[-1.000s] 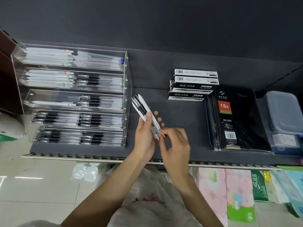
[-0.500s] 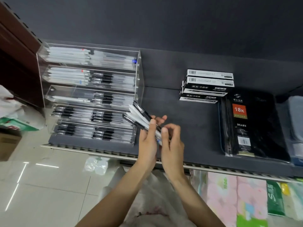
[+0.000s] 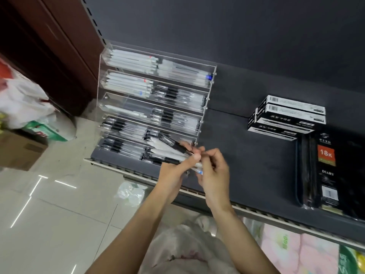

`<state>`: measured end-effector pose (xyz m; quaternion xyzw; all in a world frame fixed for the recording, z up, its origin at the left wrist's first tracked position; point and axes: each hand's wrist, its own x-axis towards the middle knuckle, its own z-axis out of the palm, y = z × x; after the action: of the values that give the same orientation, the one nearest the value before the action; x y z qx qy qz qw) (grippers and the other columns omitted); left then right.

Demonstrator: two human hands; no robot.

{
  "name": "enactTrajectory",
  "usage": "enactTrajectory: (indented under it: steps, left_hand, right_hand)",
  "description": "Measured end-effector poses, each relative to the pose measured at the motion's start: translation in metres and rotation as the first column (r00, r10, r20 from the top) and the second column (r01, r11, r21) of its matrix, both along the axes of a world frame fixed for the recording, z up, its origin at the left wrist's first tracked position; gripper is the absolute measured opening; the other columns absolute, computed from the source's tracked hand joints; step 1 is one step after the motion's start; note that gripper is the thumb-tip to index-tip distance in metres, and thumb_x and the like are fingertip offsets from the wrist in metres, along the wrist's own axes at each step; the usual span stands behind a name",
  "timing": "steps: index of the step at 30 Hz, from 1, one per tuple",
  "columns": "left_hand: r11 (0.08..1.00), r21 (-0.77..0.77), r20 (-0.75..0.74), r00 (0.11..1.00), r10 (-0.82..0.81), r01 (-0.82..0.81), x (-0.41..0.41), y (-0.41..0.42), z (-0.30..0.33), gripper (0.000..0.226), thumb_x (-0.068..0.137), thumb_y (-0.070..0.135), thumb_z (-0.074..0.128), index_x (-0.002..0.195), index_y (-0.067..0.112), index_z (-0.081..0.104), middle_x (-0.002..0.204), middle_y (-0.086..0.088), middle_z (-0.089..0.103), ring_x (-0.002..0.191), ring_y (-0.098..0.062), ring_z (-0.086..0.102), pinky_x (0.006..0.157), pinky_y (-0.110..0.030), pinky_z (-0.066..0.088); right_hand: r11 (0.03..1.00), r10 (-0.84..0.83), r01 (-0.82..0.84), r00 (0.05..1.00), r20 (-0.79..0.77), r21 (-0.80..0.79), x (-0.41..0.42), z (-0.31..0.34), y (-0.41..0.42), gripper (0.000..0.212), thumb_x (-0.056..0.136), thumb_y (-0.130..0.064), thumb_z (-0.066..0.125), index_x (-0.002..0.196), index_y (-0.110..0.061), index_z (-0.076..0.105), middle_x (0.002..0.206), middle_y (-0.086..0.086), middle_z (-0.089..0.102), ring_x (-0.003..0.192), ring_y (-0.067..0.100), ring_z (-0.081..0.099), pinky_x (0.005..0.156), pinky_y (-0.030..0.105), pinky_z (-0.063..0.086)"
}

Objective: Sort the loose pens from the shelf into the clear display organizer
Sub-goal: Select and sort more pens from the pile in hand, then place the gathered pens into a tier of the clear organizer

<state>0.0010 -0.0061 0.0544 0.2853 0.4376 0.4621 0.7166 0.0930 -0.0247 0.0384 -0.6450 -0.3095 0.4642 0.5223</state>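
Head cam: left hand [image 3: 173,171] is gripping a fanned bunch of pens [image 3: 169,153] right over the shelf's [image 3: 246,165] front edge, by the clear organizer's [image 3: 154,99] bottom tier, while right hand [image 3: 214,175] is pinching one pen's end.

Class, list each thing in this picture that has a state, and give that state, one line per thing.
Left hand: grips a bundle of pens.
Right hand: pinches the bundle's near end.
Bundle of pens: held, not yet placed.
Clear organizer: upright, tiers partly filled.
Pen boxes: stacked, closed.
Diary: flat, wrapped.
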Motion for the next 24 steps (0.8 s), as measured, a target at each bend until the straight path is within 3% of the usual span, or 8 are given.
enactTrajectory:
  steps: [3,5,8,12,15,18,20,24]
  left_hand:
    - [0.999,-0.024,0.045,0.999,0.028,-0.027,-0.022,0.01,0.0,0.022,0.086,0.025,0.056,0.093,0.012,0.072,0.101,-0.005,0.07,0.102,-0.014,0.065,0.086,-0.024,0.051]
    - [0.996,-0.06,0.09,0.993,0.073,-0.068,-0.038,0.017,-0.002,0.027,0.093,0.022,0.049,0.108,0.005,0.066,0.109,-0.006,0.07,0.109,-0.015,0.064,0.089,-0.024,0.051]
    - [0.995,-0.083,0.245,0.966,0.077,-0.058,-0.07,0.027,-0.003,0.034,0.091,0.016,0.049,0.122,0.004,0.057,0.118,-0.006,0.067,0.114,-0.017,0.062,0.091,-0.026,0.052]
    - [0.999,-0.03,0.412,0.911,-0.007,0.021,-0.118,0.04,-0.007,0.039,0.091,0.014,0.042,0.13,0.016,0.05,0.128,-0.001,0.062,0.126,-0.016,0.052,0.098,-0.028,0.047]
    - [0.997,-0.006,0.423,0.904,-0.063,0.073,-0.151,0.053,-0.009,0.041,0.094,0.019,0.039,0.134,0.021,0.044,0.134,0.0,0.057,0.131,-0.014,0.046,0.099,-0.025,0.045]
    - [0.993,-0.005,0.403,0.909,-0.108,0.12,-0.176,0.064,-0.011,0.046,0.091,0.032,0.052,0.135,0.027,0.041,0.138,0.0,0.054,0.132,-0.012,0.044,0.1,-0.024,0.044]
    - [0.992,-0.023,0.429,0.897,-0.104,0.126,-0.188,0.067,-0.014,0.053,0.09,0.024,0.061,0.138,0.021,0.039,0.139,-0.004,0.052,0.132,-0.015,0.045,0.102,-0.026,0.044]
    - [0.992,-0.096,0.451,0.892,-0.027,0.078,-0.198,0.067,-0.014,0.043,0.093,0.016,0.051,0.135,0.015,0.046,0.131,-0.006,0.06,0.124,-0.017,0.053,0.098,-0.027,0.047]
  right_hand:
    - [0.995,0.03,-0.049,0.975,0.218,0.082,-0.024,0.003,0.001,0.015,0.096,-0.023,0.052,0.083,-0.017,0.054,0.06,-0.007,0.056,0.048,0.006,0.049,0.046,0.031,0.044]
    - [0.984,0.029,-0.085,0.942,0.334,0.153,-0.042,0.002,0.002,0.008,0.095,-0.027,0.051,0.091,-0.021,0.055,0.076,-0.012,0.062,0.061,0.006,0.059,0.055,0.033,0.053]
    - [0.965,0.01,-0.134,0.876,0.482,0.224,-0.072,-0.001,0.006,0.009,0.094,-0.027,0.051,0.103,-0.025,0.053,0.096,-0.014,0.062,0.077,0.002,0.062,0.063,0.031,0.055]
    - [0.961,-0.047,-0.107,0.845,0.533,0.254,-0.115,-0.002,0.021,0.01,0.097,-0.035,0.049,0.104,-0.03,0.054,0.097,-0.015,0.06,0.078,0.008,0.063,0.064,0.037,0.055]
    - [0.956,-0.138,-0.04,0.812,0.568,0.291,-0.155,-0.003,0.038,0.013,0.096,-0.039,0.045,0.101,-0.032,0.054,0.088,-0.011,0.06,0.074,0.012,0.061,0.059,0.042,0.054]
    - [0.953,-0.222,0.061,0.811,0.542,0.298,-0.185,-0.004,0.046,0.014,0.096,-0.043,0.043,0.096,-0.033,0.053,0.077,-0.009,0.059,0.063,0.018,0.059,0.054,0.045,0.051]
    - [0.955,-0.257,0.135,0.822,0.508,0.265,-0.198,-0.004,0.049,0.019,0.096,-0.046,0.043,0.094,-0.03,0.053,0.071,-0.007,0.057,0.058,0.019,0.056,0.051,0.047,0.049]
    - [0.962,-0.258,0.172,0.824,0.504,0.212,-0.213,-0.001,0.047,0.015,0.096,-0.034,0.045,0.094,-0.022,0.054,0.068,-0.005,0.058,0.049,0.012,0.055,0.048,0.04,0.053]
